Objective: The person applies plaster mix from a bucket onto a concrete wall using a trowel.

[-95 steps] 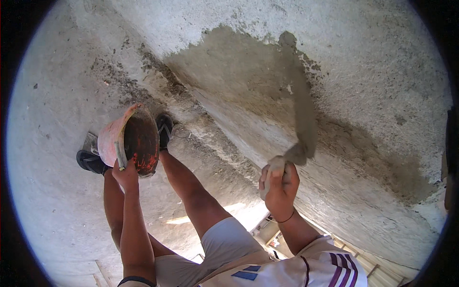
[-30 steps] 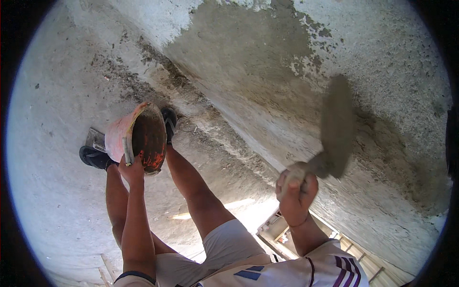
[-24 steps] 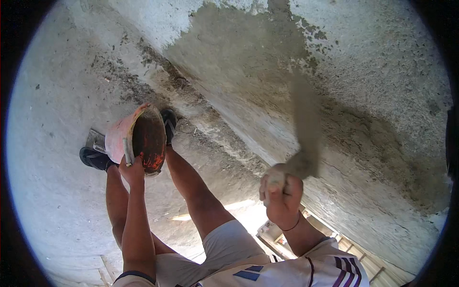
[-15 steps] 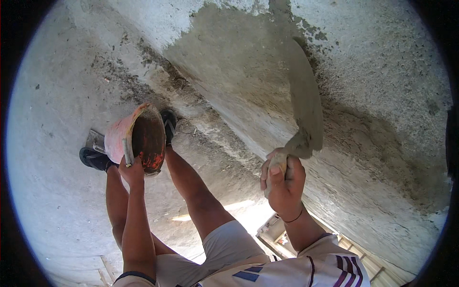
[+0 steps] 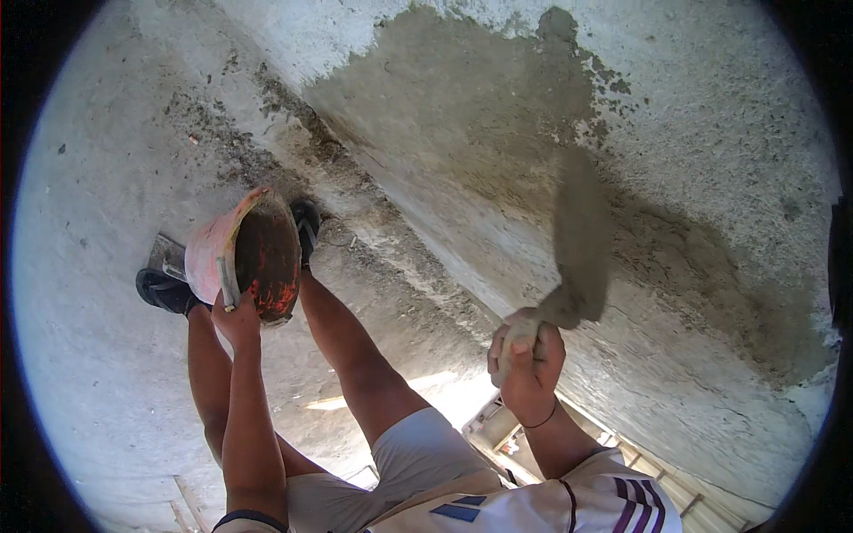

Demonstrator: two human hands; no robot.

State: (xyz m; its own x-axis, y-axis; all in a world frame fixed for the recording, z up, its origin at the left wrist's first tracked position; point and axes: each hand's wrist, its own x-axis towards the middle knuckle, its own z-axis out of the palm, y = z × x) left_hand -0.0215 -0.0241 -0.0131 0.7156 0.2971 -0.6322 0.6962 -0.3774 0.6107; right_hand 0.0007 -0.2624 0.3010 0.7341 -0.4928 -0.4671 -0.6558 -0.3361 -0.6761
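My left hand point(image 5: 238, 320) is closed on the grip of a worn pink bucket point(image 5: 206, 253), tipped toward me, its dark inside showing red-orange patches. My right hand point(image 5: 526, 369) grips a mortar-covered trowel point(image 5: 577, 240) by its handle; the slightly blurred blade lies over the damp grey patch point(image 5: 444, 89) on the rough pale wall point(image 5: 702, 115), and I cannot tell if it touches. A flat metal tool point(image 5: 167, 253) rests on the floor beside my left sandal, partly hidden by the bucket.
My sandalled feet point(image 5: 163, 291) stand on the dusty concrete floor point(image 5: 107, 186). A dirty strip with crumbs point(image 5: 320, 160) runs along the wall's foot. Near the lower edge, behind me, are a bright opening, wooden pieces point(image 5: 506, 435) and pale slatted boards point(image 5: 649, 462).
My right hand and trowel moved right, back left, and are now slightly lower than half a second ago. The damp patch's upper outline shows slightly shifted. The bucket stays in my left hand, shifted slightly left.
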